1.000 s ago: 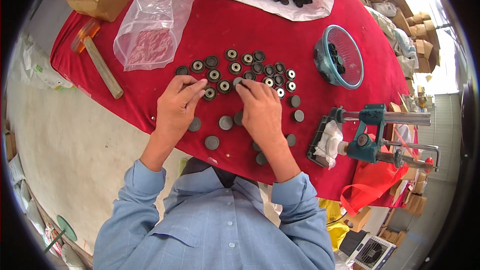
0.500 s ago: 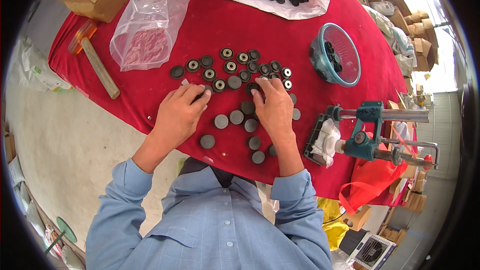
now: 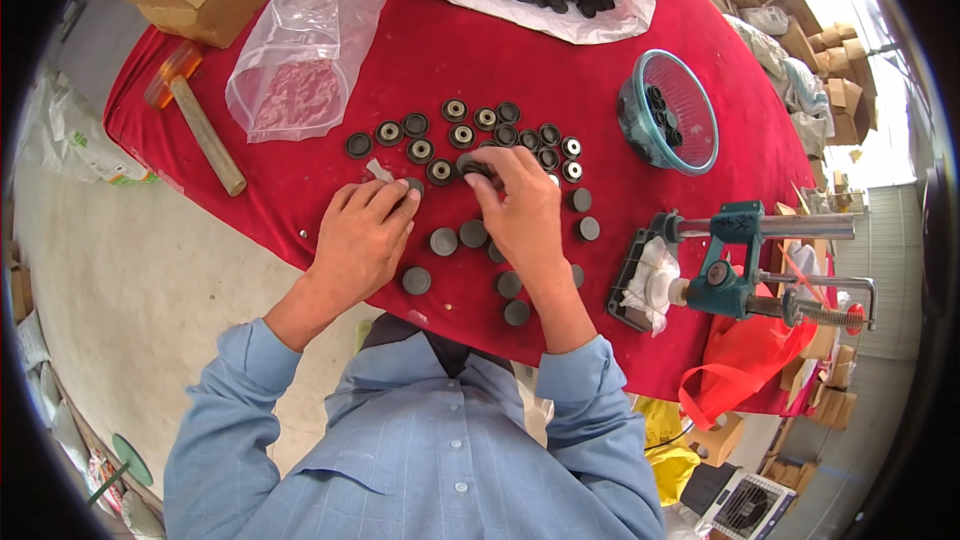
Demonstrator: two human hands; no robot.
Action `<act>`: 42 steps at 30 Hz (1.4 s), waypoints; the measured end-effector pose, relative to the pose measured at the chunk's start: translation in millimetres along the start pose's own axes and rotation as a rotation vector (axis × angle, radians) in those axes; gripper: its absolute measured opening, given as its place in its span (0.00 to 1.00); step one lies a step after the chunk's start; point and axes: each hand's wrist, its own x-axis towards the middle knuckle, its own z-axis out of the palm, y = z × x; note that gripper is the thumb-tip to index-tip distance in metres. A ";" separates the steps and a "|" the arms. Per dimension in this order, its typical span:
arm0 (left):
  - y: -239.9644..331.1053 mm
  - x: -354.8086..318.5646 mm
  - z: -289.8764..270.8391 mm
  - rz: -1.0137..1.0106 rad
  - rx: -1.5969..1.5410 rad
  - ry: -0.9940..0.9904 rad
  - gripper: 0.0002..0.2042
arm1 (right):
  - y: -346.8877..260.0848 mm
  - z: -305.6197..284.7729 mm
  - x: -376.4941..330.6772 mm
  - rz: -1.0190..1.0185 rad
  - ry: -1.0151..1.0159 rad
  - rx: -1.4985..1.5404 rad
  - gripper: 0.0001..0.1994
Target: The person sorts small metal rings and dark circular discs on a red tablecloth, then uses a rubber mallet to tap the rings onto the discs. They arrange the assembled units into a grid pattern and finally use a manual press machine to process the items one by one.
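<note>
My right hand (image 3: 522,208) is closed in a pinch on a black round cap (image 3: 474,168), just above the loose group of parts. At its left, my left hand (image 3: 362,235) has its fingers bent and pressed together around another dark cap (image 3: 415,184), which is partly covered by the fingertips. Beyond both hands lie several black rings with metal centres, such as a ringed piece (image 3: 440,172). Closer to me, several plain caps lie flat, among them a grey-black cap (image 3: 443,241). Part of the group is hidden beneath my right hand.
A red-clothed table (image 3: 440,60) carries a blue basket (image 3: 715,130) with black parts, a white sack (image 3: 640,15) of black caps, a clear plastic bag (image 3: 300,90), a mallet (image 3: 205,130) and a cardboard box (image 3: 200,0). A green hand press (image 3: 735,265) stands at the right.
My right hand has moved left, toward my left hand, and now lifts a black cap. Caps at the right that it covered now show. My left hand has shifted only slightly.
</note>
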 end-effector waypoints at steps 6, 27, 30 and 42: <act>-10.9 -0.5 -8.3 -0.094 -0.175 0.089 0.18 | 3.5 31.4 9.9 -0.268 0.133 -0.098 0.11; -73.7 17.2 10.1 -0.285 -0.234 0.230 0.18 | -5.3 39.8 -39.4 -0.340 -0.036 -0.536 0.21; -74.2 20.6 7.9 -0.299 -0.259 0.221 0.17 | -7.6 38.6 -35.7 -0.329 -0.043 -0.515 0.21; -54.0 55.0 2.4 -0.524 -0.598 0.182 0.08 | 50.2 7.0 6.0 -0.111 0.000 -0.448 0.17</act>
